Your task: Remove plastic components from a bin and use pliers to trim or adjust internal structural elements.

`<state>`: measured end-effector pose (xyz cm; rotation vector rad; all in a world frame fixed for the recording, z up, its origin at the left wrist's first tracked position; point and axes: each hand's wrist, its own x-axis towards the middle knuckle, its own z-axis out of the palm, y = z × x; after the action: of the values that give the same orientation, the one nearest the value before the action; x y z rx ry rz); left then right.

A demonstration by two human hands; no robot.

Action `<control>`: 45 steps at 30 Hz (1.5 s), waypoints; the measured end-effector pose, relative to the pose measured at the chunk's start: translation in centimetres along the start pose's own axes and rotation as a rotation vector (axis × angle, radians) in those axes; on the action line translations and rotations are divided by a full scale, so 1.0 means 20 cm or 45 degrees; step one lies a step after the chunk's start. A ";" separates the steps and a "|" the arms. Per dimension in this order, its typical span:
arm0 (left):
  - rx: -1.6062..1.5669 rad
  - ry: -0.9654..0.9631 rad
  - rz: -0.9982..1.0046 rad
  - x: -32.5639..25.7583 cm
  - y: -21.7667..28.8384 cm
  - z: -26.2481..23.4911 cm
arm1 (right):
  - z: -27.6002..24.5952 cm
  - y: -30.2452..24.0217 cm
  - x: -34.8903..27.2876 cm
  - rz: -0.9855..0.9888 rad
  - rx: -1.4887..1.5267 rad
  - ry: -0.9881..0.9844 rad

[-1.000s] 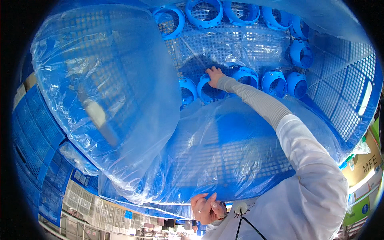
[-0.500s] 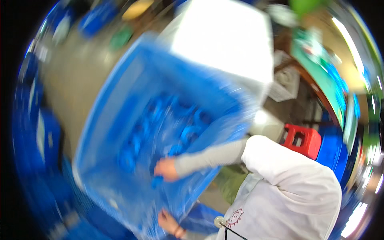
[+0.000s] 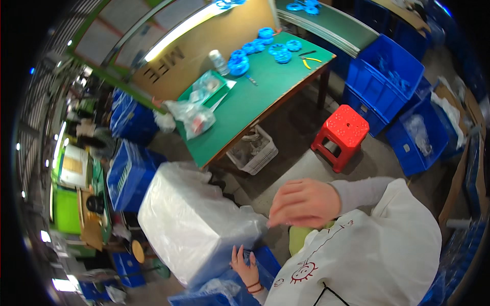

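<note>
A large white block-shaped bundle in clear plastic [image 3: 189, 219] stands before me, to the left. My right hand [image 3: 306, 203] is in front of my body, fingers bent and close together. Its fingertips meet a drawn-out edge of the plastic and appear to pinch it. Lower down, my left hand [image 3: 246, 266] has its fingers spread, beside the bundle's near side and over a blue bin [image 3: 204, 299]. It holds nothing I can see. Crumpled clear film [image 3: 222, 288] lies at the bin, whose inside is mostly hidden.
Beyond the bundle is a green-topped workbench [image 3: 255, 109] with blue ring-shaped parts [image 3: 238, 62], yellow-handled pliers [image 3: 310, 60] and a green tray [image 3: 217, 91]. A white basket [image 3: 254, 153] sits beneath. A red stool [image 3: 343, 131] and stacked blue crates [image 3: 380, 84] are to the right.
The view has swung from the blue bin toward the workbench. My right hand has come out of the bin, leaving the blue part there out of view. My left hand's fingers are now spread.
</note>
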<state>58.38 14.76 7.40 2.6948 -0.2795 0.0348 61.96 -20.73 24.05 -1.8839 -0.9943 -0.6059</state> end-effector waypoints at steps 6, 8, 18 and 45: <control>-0.228 -0.225 0.267 0.74 0.35 0.15 | -0.58 0.09 0.40 -0.361 -0.293 0.278; -0.299 -0.304 0.266 1.02 0.44 0.22 | -0.60 0.27 0.48 -0.687 -0.177 0.909; -0.370 -0.575 1.098 2.54 1.51 0.74 | -1.34 0.90 0.51 -0.155 -1.004 0.891; 0.273 -0.701 0.843 4.24 3.52 2.65 | -3.88 4.59 -1.13 1.937 -1.453 0.248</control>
<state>126.29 -86.05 -5.95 2.6327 -1.3842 -0.5084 124.60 -123.11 0.34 -2.6860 1.2548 -0.3285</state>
